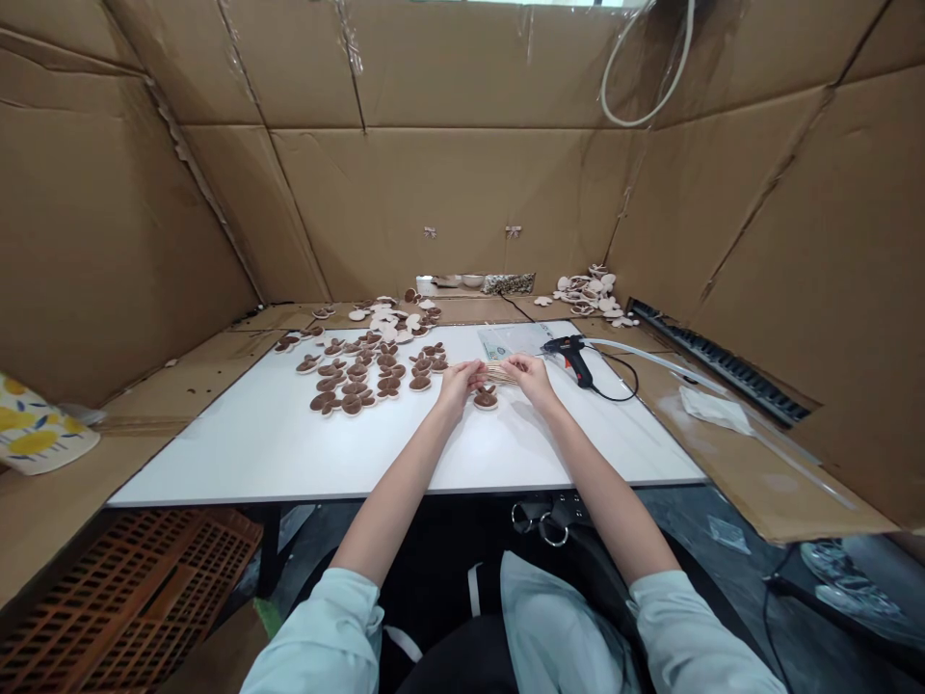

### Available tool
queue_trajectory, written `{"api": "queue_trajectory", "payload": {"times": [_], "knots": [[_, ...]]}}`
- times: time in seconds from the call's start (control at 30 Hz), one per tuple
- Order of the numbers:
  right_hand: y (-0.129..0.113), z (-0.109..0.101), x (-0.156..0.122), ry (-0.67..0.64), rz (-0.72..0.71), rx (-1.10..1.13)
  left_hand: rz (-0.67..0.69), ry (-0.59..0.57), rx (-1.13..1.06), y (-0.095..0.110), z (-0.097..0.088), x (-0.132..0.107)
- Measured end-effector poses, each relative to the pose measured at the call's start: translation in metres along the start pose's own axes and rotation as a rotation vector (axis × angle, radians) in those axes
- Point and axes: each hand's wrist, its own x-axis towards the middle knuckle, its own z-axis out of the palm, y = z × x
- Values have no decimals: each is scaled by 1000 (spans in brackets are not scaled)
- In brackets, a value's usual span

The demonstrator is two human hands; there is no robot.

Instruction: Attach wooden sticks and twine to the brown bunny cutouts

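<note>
Above the white tabletop (pixel 238 453), my left hand (pixel 462 380) and my right hand (pixel 529 374) grip opposite ends of a stack of thin pale pieces (pixel 498 372). The stack shows edge-on, as layered beige lines; the shape of its pieces cannot be made out. Just below it lies a brown cut-out with rounded lobes and a pale rim (pixel 486 398). Many similar brown cut-outs (pixel 357 374) spread over the board to the left of my left hand. Right of my right hand rests a black glue gun (pixel 574 359) with a red trigger.
White cut-outs (pixel 390 318) lie behind the brown ones, with another white pile (pixel 593 292) at back right. A clear bag (pixel 513 341) is beside the glue gun. Its cable (pixel 634 386) loops rightward. Cardboard walls (pixel 469 193) surround the board. An orange crate (pixel 130 598) stands lower left.
</note>
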Motion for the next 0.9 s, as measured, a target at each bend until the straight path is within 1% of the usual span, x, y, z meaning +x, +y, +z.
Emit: {"api": "queue_trajectory", "payload": {"times": [0.1,0.2,0.27,0.37,0.43,0.5,0.6,0.77,0.83,0.9], "knots": [[0,-6,3,129,-17,-136,-7,71,-18,1,0,2],[3,-15,5,277,-27,-368,11,129,-5,0,-1,5],[6,-22,6,354,-17,-502,33,160,7,0,-2,7],[10,-31,6,450,3,-624,49,184,20,-1,-4,8],[12,-34,4,492,12,-669,47,176,16,0,-6,9],[13,-35,3,496,13,-704,43,162,8,0,-7,8],[13,-34,2,467,22,-740,39,151,9,1,-7,7],[11,-33,3,470,21,-725,49,150,33,1,-4,6],[8,-32,2,439,39,-726,79,145,85,0,-3,5],[4,-29,1,386,17,-698,156,143,223,-1,-2,3]]}}
